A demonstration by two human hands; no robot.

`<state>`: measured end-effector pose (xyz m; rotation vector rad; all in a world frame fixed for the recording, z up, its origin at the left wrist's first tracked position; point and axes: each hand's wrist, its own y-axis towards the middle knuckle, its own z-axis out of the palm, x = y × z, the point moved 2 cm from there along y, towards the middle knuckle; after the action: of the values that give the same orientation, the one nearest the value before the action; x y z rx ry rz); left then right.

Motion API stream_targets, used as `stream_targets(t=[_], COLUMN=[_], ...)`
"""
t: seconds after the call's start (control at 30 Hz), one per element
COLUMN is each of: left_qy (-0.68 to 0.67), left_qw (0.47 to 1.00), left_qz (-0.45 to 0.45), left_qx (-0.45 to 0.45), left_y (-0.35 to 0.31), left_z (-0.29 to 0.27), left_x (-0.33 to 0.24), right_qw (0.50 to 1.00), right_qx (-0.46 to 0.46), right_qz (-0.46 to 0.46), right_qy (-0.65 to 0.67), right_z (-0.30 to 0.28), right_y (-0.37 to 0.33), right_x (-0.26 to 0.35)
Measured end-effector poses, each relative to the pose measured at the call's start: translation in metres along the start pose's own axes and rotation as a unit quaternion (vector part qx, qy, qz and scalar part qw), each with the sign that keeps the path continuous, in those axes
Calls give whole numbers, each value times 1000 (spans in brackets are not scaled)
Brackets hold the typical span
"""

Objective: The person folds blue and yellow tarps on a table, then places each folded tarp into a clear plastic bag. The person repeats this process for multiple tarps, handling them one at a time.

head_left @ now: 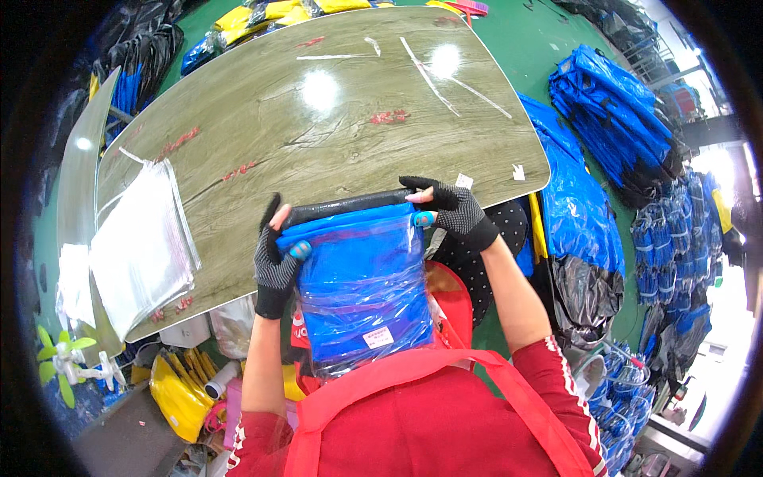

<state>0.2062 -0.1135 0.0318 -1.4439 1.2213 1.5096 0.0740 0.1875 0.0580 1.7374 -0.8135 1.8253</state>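
Between my hands is a folded blue plastic bundle [362, 278] in a clear plastic bag, with a small white label on its lower part. A black folded strip runs along its far edge. My left hand [278, 258], in a black dotted glove with bare fingertips, is closed on the bundle's far left corner. My right hand [455, 211], gloved the same way, grips the far right corner, its forefinger stretched along the black edge. Each hand has a blue band on a finger. The bundle hangs over the table's near edge, close to my red apron [397, 366].
The wood-patterned table [262, 119] has white tape strips and red marks. A stack of clear plastic bags [143, 246] lies at its left end. Blue bundles [608, 111] are piled on the right, yellow ones [176, 393] at lower left near a small green-bladed fan [67, 362].
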Motion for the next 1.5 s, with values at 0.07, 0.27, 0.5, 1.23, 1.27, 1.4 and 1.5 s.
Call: stream_targets(t=[0.07,0.27,0.5,1.23,1.27,1.4,1.5], left_qy=[69,82,139,84,-11,-313,-120], left_qw=[995,996,989,990,993,926,948], left_qz=[65,-17,36,-107,-117,-203,-206], left_qx=[10,25,38,30,23,57,212], left_y=[-3,2,12,43,39,19,2], left_z=[2,4,2,30,32,34,31], left_x=[-3,-12,-14,-49,-50,-52,-47], right_qw=[993,989,989,986,975,975,992], right_qx=[-78,-147,-88,-28,59,127,117], right_qz=[-65,-13,-120,-30,5,12,51], right_qy=[-53,4,18,-164,-216,-182,-2], right_z=[8,26,25,19,22,32,33], right_y=[-8,-6,-13,23,23,22,20], right_x=[-11,-12,-13,39,40,42,39])
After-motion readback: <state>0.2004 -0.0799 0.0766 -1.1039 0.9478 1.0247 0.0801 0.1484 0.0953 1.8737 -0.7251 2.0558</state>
